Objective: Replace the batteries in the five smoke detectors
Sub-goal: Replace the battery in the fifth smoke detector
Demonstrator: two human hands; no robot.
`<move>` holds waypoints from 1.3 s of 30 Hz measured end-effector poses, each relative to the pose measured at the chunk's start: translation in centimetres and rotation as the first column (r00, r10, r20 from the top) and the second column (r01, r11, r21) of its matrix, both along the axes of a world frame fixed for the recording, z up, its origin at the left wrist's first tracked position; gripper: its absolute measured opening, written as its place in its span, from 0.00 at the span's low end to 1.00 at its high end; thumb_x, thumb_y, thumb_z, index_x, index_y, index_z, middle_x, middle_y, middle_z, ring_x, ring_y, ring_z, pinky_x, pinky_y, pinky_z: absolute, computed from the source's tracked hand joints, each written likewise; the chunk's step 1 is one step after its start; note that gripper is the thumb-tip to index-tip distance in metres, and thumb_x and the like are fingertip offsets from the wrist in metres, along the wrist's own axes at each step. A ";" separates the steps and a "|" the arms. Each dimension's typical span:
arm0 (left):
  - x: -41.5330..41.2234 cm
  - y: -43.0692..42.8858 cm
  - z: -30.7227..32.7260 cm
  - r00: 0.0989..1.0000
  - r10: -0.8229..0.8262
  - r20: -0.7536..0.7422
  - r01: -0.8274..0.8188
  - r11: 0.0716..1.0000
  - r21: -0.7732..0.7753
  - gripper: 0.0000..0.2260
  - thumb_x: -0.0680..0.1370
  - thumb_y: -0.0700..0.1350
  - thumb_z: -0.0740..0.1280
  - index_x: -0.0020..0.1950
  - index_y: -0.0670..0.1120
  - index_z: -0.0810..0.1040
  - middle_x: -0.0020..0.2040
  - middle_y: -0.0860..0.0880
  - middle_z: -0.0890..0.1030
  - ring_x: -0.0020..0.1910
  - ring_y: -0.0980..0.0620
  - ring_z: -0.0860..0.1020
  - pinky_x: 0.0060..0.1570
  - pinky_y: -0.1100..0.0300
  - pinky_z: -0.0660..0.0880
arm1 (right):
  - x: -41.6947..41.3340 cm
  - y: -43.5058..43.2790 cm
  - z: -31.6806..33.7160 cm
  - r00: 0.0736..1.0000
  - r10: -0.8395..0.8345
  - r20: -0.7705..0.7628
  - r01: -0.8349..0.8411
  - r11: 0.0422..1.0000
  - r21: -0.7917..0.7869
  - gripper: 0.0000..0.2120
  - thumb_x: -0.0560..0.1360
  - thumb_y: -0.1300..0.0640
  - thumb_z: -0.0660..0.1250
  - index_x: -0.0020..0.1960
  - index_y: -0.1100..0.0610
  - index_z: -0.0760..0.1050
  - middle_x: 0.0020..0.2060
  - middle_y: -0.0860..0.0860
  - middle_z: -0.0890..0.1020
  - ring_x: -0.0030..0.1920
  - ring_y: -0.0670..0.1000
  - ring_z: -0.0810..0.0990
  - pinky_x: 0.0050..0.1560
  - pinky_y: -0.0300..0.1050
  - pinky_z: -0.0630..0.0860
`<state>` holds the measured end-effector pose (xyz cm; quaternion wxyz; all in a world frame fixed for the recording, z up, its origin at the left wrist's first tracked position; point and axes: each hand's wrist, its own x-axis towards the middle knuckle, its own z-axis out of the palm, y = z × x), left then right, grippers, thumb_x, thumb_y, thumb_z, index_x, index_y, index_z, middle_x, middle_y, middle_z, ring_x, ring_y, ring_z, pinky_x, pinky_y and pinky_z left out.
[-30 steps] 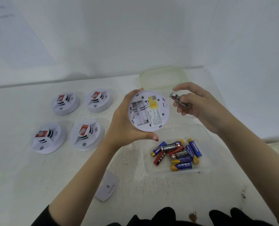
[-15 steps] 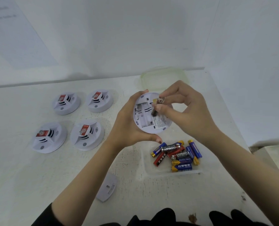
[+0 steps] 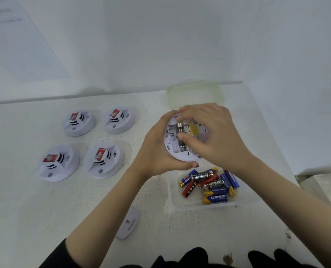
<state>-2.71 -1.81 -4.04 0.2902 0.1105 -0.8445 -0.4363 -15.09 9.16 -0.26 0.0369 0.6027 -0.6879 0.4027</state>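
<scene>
My left hand (image 3: pixel 157 151) grips a white smoke detector (image 3: pixel 182 154) with its back turned up and its battery bay uncovered. A black battery (image 3: pixel 180 139) lies lengthwise in the bay. My right hand (image 3: pixel 211 136) reaches over the detector, thumb and forefinger pinching that battery at its two ends. A clear plastic tub (image 3: pixel 173 198) just below holds several loose batteries (image 3: pixel 209 183), red, blue and black. The detector's white battery cover (image 3: pixel 128 222) lies on the table near my left forearm.
Several more smoke detectors stand face up at the left, among them ones at the back (image 3: pixel 79 122) and at the front (image 3: pixel 102 163). A clear greenish lid (image 3: pixel 196 89) lies behind my hands. A wall closes the right side, and the table edge is near my body.
My right hand brought the black battery from the right of the detector over its back and laid it into the bay. My left hand kept holding the detector.
</scene>
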 end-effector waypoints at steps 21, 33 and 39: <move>-0.1 0.5 -0.3 0.998 0.058 -0.017 -0.059 0.997 -0.040 0.44 0.57 0.46 0.83 0.69 0.42 0.69 0.62 0.48 0.78 0.62 0.52 0.77 0.61 0.52 0.75 | -0.3 0.5 -0.9 0.991 0.124 0.055 -0.125 0.992 0.027 0.12 0.71 0.49 0.64 0.50 0.54 0.78 0.63 0.49 0.76 0.60 0.48 0.73 0.59 0.38 0.66; -0.5 0.2 0.7 0.996 0.060 -0.067 -0.064 0.996 -0.055 0.47 0.57 0.55 0.80 0.70 0.38 0.67 0.62 0.49 0.77 0.63 0.52 0.76 0.62 0.52 0.74 | -0.8 0.1 -0.5 0.989 0.151 -0.002 -0.150 0.981 -0.121 0.10 0.73 0.55 0.66 0.49 0.58 0.81 0.62 0.53 0.77 0.58 0.50 0.75 0.59 0.44 0.70; -0.6 0.3 0.7 0.993 0.068 -0.096 -0.072 0.996 -0.043 0.43 0.58 0.52 0.80 0.69 0.44 0.67 0.62 0.59 0.75 0.62 0.59 0.76 0.61 0.64 0.72 | -0.7 -0.1 -0.7 0.990 0.138 -0.034 -0.140 0.986 -0.091 0.09 0.73 0.55 0.65 0.48 0.57 0.80 0.63 0.52 0.77 0.60 0.53 0.75 0.59 0.48 0.72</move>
